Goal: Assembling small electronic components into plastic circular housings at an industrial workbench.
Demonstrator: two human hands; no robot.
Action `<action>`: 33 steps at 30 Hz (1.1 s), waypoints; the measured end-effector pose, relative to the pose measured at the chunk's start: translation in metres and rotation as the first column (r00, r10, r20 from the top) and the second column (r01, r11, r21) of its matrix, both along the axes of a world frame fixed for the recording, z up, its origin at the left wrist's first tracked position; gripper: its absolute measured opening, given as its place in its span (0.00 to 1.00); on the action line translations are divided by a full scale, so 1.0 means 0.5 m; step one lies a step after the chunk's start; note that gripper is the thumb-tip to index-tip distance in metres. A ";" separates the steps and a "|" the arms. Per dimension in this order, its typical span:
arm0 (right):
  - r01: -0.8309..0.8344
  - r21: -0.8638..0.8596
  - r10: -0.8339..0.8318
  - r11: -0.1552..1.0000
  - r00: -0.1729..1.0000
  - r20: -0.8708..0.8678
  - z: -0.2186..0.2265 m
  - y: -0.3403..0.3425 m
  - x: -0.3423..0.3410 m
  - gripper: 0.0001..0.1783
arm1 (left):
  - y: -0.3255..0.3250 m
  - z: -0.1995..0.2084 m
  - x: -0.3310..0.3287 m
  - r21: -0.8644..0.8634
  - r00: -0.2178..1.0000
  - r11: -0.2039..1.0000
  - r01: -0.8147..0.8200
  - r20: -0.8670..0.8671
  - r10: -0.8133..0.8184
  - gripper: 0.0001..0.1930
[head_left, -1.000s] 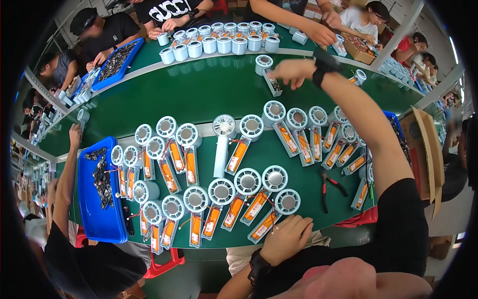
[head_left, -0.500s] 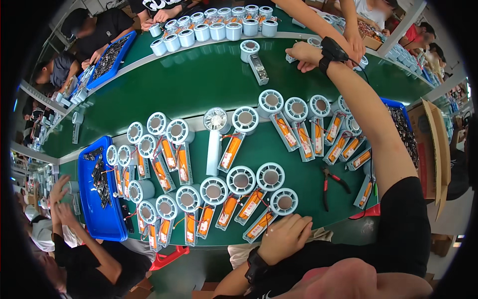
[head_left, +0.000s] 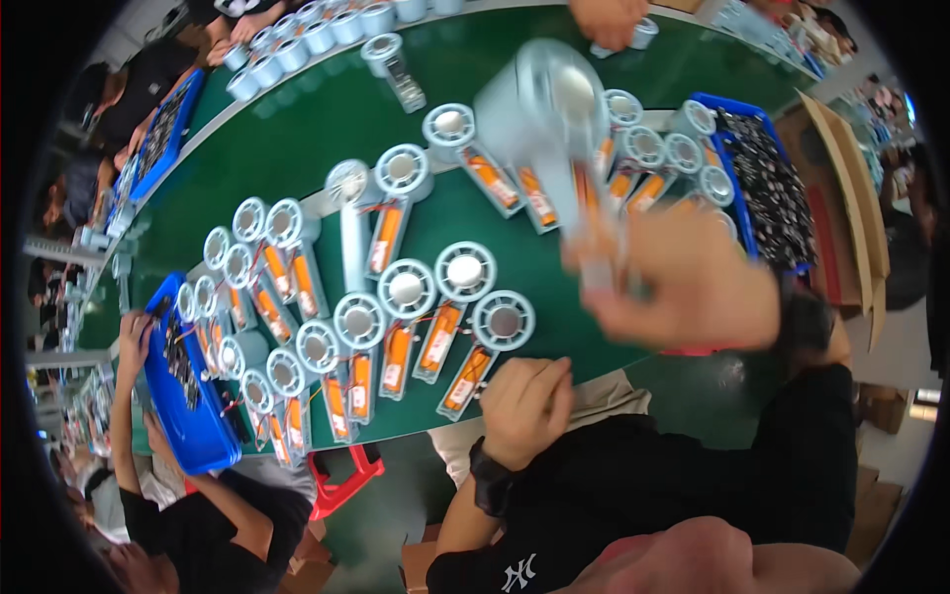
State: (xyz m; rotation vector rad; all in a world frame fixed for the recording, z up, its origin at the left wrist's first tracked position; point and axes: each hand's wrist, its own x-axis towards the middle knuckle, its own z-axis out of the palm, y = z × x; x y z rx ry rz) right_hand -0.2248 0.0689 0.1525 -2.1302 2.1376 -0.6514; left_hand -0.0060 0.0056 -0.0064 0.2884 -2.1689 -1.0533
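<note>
My right hand [head_left: 693,277], smeared by motion, is closed round the handle of a light-blue handheld fan [head_left: 539,99]. The fan is lifted above the table with its round head pointing away from me. Low at the near table edge, my left hand [head_left: 524,406] has its fingers curled in; what they hold, if anything, is hidden. Just beyond it lies a similar fan [head_left: 503,321] whose opened handle shows an orange battery [head_left: 465,381]. More such opened fans lie in rows to the left. One fan [head_left: 351,188] among them has a closed pale handle.
A blue tray [head_left: 213,450] with dark parts stands at the left, a fuller blue bin [head_left: 737,188] at the right beside a cardboard box [head_left: 841,198]. Across the green table are an opened fan [head_left: 394,74], rows of fan heads [head_left: 317,38] and another person's hand [head_left: 609,20].
My right hand has come back from the far side of the table toward me, now carrying a fan. The view has shifted, and my left hand stays by the near edge.
</note>
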 end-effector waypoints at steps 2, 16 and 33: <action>-0.049 -0.048 0.048 0.998 0.998 -0.037 -0.049 0.125 0.058 0.20 | 0.019 0.010 0.013 0.022 0.998 0.999 0.027 -0.056 -0.026 0.16; 0.069 0.129 -0.095 0.989 0.974 0.204 -0.165 0.212 0.142 0.16 | 0.099 -0.004 0.027 0.081 0.995 0.997 0.001 0.102 -0.009 0.30; 0.759 -0.074 -0.734 0.647 0.595 -0.328 -0.203 0.388 -0.336 0.12 | 0.087 -0.014 0.024 -0.144 0.990 0.987 -0.065 0.115 0.081 0.16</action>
